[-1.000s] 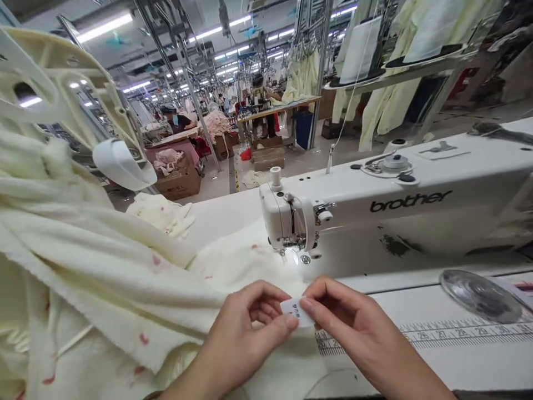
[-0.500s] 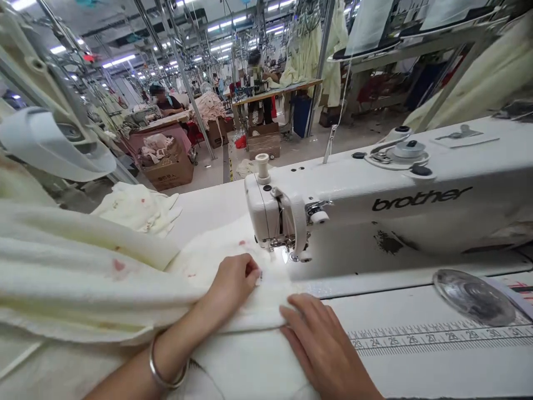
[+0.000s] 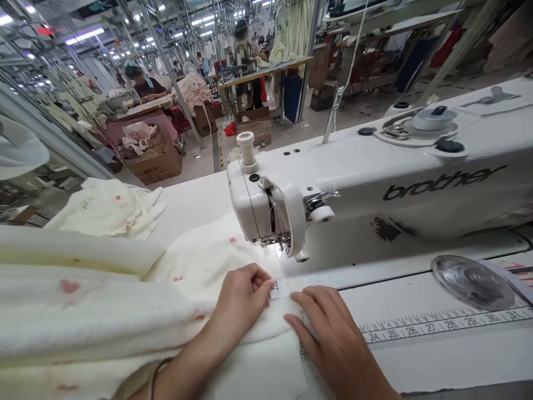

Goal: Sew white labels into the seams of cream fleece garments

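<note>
My left hand (image 3: pixel 245 297) is closed in a pinch on a small white label (image 3: pixel 280 289) with dark print. The label lies over the edge of a cream fabric piece (image 3: pixel 200 250) marked with small pinkish-red spots. My right hand (image 3: pixel 328 328) rests at the fabric's right edge, close to the label, thumb and fingers apart. Just beyond both hands stands the head of a white sewing machine (image 3: pixel 266 205), its needle area lit. The fabric runs up to the needle area and bunches in thick folds at the left.
A crumpled pile of cream fabric (image 3: pixel 108 205) lies at the table's far left. A clear round dish (image 3: pixel 474 282) sits at the right, behind a printed ruler strip (image 3: pixel 433 330). Beyond are cardboard boxes (image 3: pixel 156 161), other sewing stations and people working.
The label now shows more fully between my hands. My left hand has moved slightly right, and the fabric edge near my right hand has shifted. The camera view has moved closer to the machine.
</note>
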The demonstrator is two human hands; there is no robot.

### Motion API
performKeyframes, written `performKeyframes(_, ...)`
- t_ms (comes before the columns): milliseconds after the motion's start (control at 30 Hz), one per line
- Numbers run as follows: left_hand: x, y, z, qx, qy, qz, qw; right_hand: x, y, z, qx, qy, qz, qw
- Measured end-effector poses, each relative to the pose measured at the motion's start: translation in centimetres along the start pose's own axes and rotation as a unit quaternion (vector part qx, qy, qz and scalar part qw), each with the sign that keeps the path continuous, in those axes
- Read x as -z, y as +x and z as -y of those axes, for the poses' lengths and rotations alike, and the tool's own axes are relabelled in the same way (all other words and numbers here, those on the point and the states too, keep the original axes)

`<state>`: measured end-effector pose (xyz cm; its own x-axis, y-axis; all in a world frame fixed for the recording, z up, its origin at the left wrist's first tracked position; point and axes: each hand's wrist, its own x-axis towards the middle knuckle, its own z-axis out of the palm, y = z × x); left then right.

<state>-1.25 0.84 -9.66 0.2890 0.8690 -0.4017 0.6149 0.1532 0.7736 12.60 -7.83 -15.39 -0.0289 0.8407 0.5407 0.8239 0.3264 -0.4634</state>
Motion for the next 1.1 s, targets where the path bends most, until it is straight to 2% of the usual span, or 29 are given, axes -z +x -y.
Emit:
performKeyframes(200, -0.1, 0.1, 0.3, -0.003, 0.018, -0.009, 1.0, 0.4, -0.1, -0.2, 0.003, 0.009, 0.042, 0.999)
performKeyframes(533, 0.0, -0.1, 0.7, -0.02, 0.023, -0.001, 1.0, 0.3, -0.3, -0.6, 0.005, 0.006, 0.054, 0.998)
performKeyframes(800, -0.3, -0.1, 0.7, -0.05, 0.059, -0.017, 0.997, 0.3, -0.2, -0.3, 0.002, 0.007, 0.049, 0.999)
performKeyframes(900, -0.1, -0.5, 0.6, -0.088, 0.114, -0.036, 0.989, 0.3, 0.0, -0.3, 0.006, 0.007, 0.035, 0.999)
performKeyframes(967, 0.2, -1.2, 0.5, -0.128, 0.166, -0.071, 0.975, 0.3, 0.0, -0.4, 0.01, 0.008, 0.028, 1.0)
performKeyframes(1033, 0.6, -2.2, 0.7, -0.194, 0.216, -0.098, 0.952, 0.4, 0.0, -0.4, 0.014, 0.008, 0.026, 1.0)
performKeyframes(1100, 0.9, -3.2, 1.3, -0.284, 0.264, -0.087, 0.918, 0.3, -0.1, -0.5, 0.016, 0.009, 0.026, 1.0)
